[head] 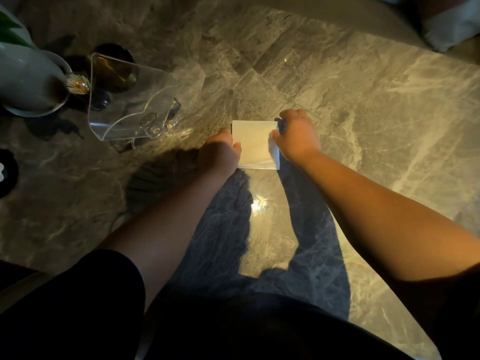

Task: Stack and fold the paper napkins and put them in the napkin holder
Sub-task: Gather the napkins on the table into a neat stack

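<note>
Fingers of the right hand (296, 137): curled down onto the right edge of the napkins, thumb and fingertips pinching the paper at its upper right corner.
Fingers of the left hand (220, 150): bent against the left edge, with the thumb lying on top of the paper; whether the other fingers grip beneath it cannot be told.
Napkins: a square stack of white paper napkins (255, 144) lies flat on the table between the two hands, with a thin layered edge showing along the near side.
Arms: both forearms are bare and reach forward from dark short sleeves at the bottom of the view.
Table: a polished grey marble table top (363, 113) with pale veins, glossy and reflecting a bright spot of light near the arms.
Napkin holder: a clear acrylic napkin holder (132, 100) with curved walls stands to the left of the napkins, apart from them, with no paper in it.
Behind the holder: a dark round glass object (114, 66), blurred.
Far left: a pale ribbed ceramic vase (28, 79) on a round base, with green leaves at the frame's edge.
</note>
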`<action>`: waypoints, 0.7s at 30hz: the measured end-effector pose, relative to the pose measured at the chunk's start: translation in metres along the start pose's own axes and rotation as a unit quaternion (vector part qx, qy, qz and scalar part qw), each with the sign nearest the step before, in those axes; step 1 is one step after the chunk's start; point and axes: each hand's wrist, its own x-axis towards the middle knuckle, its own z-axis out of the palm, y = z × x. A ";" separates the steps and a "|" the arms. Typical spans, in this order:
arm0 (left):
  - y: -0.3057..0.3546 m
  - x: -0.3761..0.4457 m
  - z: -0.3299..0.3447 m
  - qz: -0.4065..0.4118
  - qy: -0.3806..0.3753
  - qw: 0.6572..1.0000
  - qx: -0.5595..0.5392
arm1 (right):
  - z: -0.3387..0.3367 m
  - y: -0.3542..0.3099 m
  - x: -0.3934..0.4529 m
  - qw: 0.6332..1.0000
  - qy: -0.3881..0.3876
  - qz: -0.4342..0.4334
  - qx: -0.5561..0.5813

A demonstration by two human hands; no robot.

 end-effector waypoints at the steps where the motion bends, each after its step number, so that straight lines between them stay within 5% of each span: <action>1: 0.000 -0.001 0.000 0.008 0.010 1.000 0.000 | -0.002 -0.004 0.005 0.999 -0.009 -0.036 -0.030; 8: -0.001 -0.003 -0.001 0.010 0.010 1.000 -0.001 | -0.005 -0.027 0.029 0.959 -0.147 -0.097 -0.221; 14: -0.001 -0.006 -0.004 0.001 -0.012 1.000 -0.009 | -0.008 -0.025 0.032 0.960 -0.203 -0.045 -0.186; 21: -0.007 0.000 -0.018 -0.041 -0.131 0.985 -0.101 | -0.035 -0.016 0.013 0.975 -0.155 -0.153 -0.050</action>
